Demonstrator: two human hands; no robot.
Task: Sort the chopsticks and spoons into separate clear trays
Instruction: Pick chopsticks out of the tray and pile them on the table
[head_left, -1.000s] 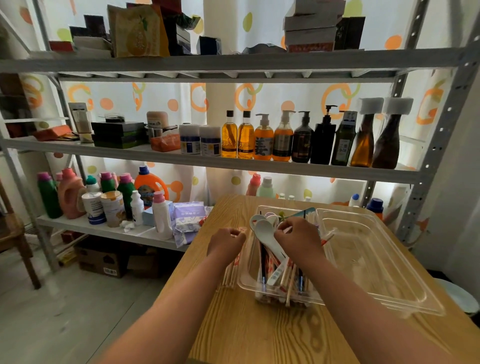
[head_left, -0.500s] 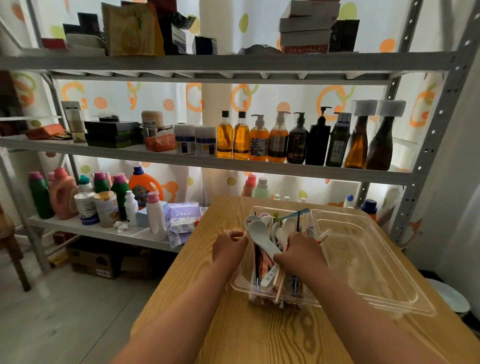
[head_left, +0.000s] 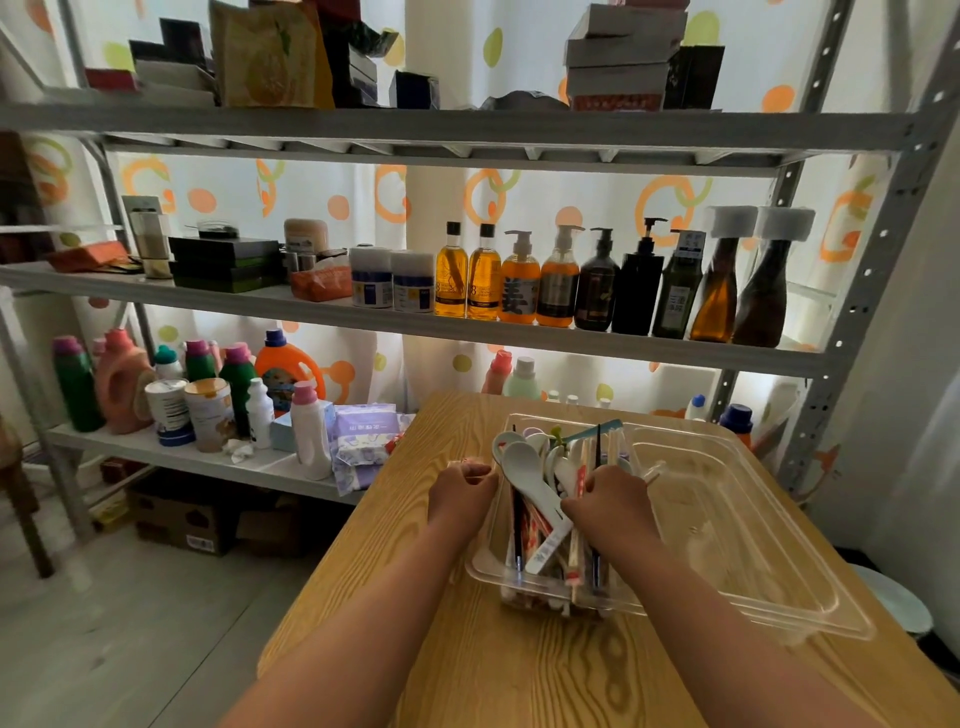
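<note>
At the narrow tray (head_left: 482, 565) the right hand (head_left: 608, 499) gripped chopsticks (head_left: 573, 558) among spoons (head_left: 524, 462); the left hand (head_left: 460, 491) curled at its rim, grasp unclear. They seemingly needed lifting into the wide tray (head_left: 769, 545) next.

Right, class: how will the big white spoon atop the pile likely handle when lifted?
The white spoon looks smooth and glossy: probably stiff, maybe slippery. It lies loose across chopsticks, so lifting it could shift them.
</note>
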